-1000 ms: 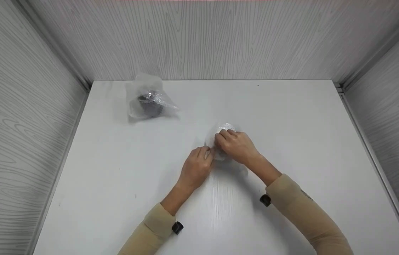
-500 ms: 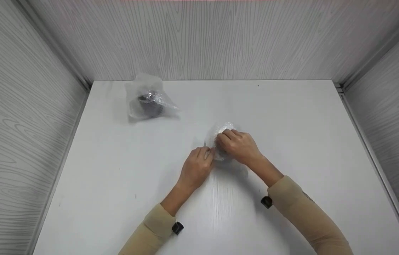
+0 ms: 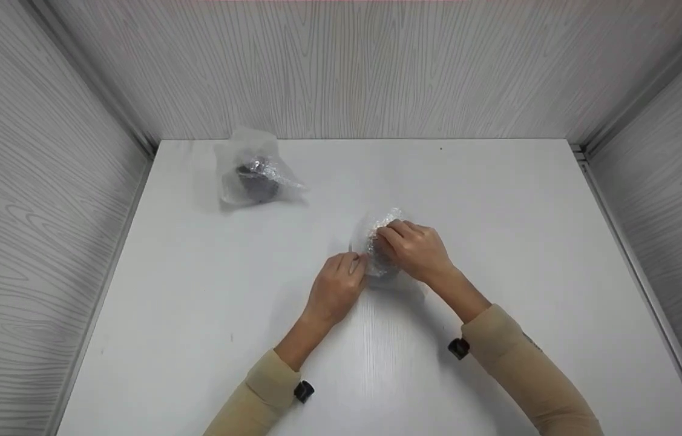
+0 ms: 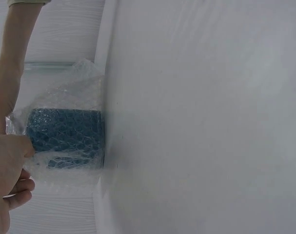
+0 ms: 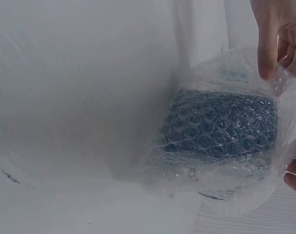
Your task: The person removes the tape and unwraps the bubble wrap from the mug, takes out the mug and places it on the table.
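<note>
Bundle (image 3: 380, 260): we see a blue thing (image 5: 218, 126) under bubble wrap (image 5: 211, 173), near the middle of the table (image 3: 498, 242).
Left hand (image 3: 336, 286): at the bundle's 8 o'clock, fingers pinching bubble wrap.
Right hand (image 3: 417, 251): at its 3 o'clock, fingers also pinching bubble wrap.
Second bundle (image 3: 250, 145): we see a dark thing (image 3: 259, 181) inside, well apart, at 10 o'clock.
</note>
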`<state>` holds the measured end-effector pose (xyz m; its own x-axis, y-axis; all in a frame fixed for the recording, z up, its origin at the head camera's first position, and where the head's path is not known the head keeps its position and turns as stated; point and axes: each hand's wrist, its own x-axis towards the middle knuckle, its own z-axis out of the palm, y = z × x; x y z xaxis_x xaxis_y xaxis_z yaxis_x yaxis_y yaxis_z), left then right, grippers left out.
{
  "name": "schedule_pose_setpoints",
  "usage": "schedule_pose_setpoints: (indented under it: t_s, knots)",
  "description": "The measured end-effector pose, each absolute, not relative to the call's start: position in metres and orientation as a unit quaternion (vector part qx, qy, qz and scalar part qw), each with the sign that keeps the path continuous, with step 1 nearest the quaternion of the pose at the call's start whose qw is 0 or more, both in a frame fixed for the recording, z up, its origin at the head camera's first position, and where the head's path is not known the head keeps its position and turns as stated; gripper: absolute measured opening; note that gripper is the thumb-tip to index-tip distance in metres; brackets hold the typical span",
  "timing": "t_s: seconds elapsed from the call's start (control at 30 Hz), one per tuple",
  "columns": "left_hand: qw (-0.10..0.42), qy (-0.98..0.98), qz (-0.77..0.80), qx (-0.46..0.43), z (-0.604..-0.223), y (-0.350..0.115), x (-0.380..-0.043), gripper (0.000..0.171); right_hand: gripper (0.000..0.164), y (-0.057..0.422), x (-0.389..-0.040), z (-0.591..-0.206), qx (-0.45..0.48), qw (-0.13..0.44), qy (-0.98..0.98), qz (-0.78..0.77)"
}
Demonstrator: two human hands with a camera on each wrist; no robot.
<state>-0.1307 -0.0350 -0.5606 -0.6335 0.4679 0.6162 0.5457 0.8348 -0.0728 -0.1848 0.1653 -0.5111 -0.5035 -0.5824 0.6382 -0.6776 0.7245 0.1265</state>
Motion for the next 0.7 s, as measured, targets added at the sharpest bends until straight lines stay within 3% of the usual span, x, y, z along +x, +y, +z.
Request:
schedule_pose_setpoints:
  t_s: [0.7]
  knots:
    - [0.309, -0.907, -0.060, -0.281, -0.558, -0.036, -0.130, 0.028, 0.011, 0.184, -0.177, -0.508, 0.344, 0.375, -0.857, 0.085]
